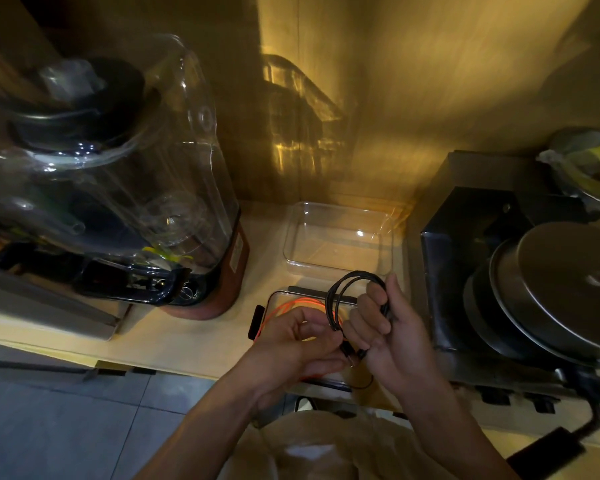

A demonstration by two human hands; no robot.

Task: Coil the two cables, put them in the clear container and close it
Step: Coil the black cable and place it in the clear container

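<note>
Dim wooden counter (174,341) holds an open clear container (340,239). Right hand (388,327) grips a coiled black cable (347,292); left hand (298,344) pinches its end above an orange cable (284,308).

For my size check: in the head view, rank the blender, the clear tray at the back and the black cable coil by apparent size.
1. blender
2. clear tray
3. black cable coil

The coil is nearer the camera, yet looks smallest.

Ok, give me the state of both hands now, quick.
Left hand: pinching the plug end of the black cable.
Right hand: closed around the coiled black cable.
</note>
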